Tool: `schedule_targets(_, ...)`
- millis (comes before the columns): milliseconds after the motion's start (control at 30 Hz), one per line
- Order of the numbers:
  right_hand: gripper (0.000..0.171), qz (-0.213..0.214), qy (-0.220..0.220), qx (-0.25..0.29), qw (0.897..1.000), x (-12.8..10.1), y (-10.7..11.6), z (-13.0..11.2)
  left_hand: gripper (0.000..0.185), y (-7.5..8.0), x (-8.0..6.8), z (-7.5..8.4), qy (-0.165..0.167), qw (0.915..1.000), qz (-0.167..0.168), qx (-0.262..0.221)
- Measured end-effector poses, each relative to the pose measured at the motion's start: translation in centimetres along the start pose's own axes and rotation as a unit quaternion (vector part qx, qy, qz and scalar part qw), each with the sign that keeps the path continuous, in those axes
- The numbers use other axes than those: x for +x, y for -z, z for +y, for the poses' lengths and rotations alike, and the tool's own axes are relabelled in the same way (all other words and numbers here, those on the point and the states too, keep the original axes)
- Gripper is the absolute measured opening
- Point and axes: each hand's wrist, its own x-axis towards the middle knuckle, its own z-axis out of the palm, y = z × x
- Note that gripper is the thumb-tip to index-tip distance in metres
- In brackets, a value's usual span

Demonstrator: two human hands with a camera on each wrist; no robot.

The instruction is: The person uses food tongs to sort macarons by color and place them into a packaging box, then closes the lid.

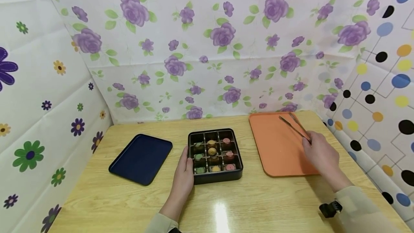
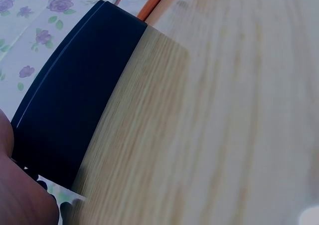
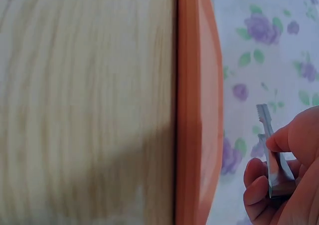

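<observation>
A black box (image 1: 217, 179) with a grid of compartments stands mid-table. It holds small round macaron-like pieces: green (image 1: 200, 170) on the left, yellow (image 1: 215, 168) in the middle column, pink (image 1: 230, 167) on the right. My left hand (image 1: 184, 175) rests along the box's left side, its fingers fairly straight against the wall; the left wrist view shows the box's dark side (image 2: 79, 95). Metal tongs (image 1: 295, 128) are held in my right hand (image 1: 322, 155) above the orange tray (image 1: 271, 146). Their tips point away from me, apart, with nothing between them.
At the left lies a flat dark blue tray or lid (image 1: 141, 159) with a raised rim. The wooden table (image 1: 245, 208) meets flower-printed cloth (image 1: 200, 46) at the back, and patterned cloth hangs at both sides.
</observation>
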Motion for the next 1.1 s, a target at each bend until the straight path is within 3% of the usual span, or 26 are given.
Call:
schedule_targets(200, 0.046, 0.012, -0.029, -0.013, 0.999, 0.1, 0.8, 2.7, 0.058, 0.0, -0.1, 0.1, 0.000, 1.0000, -0.001, 0.004)
schedule_targets(467, 0.047, -0.009, -0.065, -0.012, 0.998, -0.1, 1.7, 5.7, 0.058, 0.2, -0.2, 0.1, 0.008, 0.9999, -0.002, 0.009)
schedule_targets(633, 0.056, -0.029, -0.102, -0.019, 0.994, -0.1, 2.0, 7.2, 0.058, 0.3, 0.0, 0.2, 0.009, 0.9999, -0.004, 0.014)
schedule_targets(767, 0.060, -0.051, -0.121, -0.031, 0.991, -0.3, 2.2, 7.9, 0.058, 0.3, 0.1, 0.1, 0.012, 0.9998, -0.009, 0.012)
schedule_targets(1100, 0.053, -0.050, -0.137, -0.048, 0.988, -0.1, 2.1, 8.2, 0.059, 0.3, -0.1, 0.3, 0.009, 0.9999, -0.013, 0.005)
